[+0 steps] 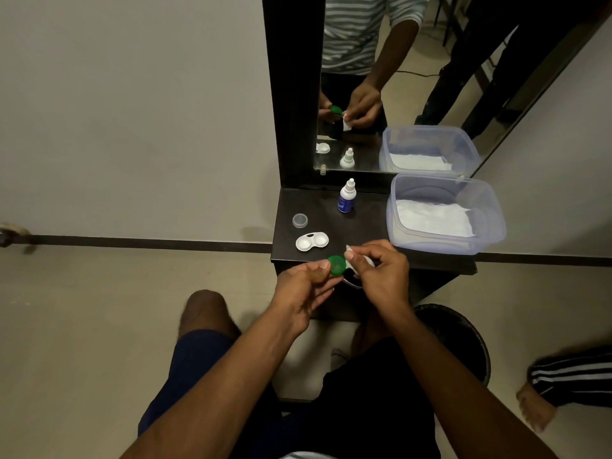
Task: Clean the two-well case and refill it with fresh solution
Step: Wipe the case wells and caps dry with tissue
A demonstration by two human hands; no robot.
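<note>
Now the left hand pinches a green cap over the table's front edge, so the right hand, fingers closed on a tissue, can wipe it. Nearby the white case lies open, waiting.

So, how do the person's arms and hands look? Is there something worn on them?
Both forearms are bare up to the lower edge of the picture: no sleeves show. The left hand and the right hand wear no gloves, and no ring, watch or bracelet is visible. In the mirror, a grey and white striped sleeve ends above the elbow.
</note>
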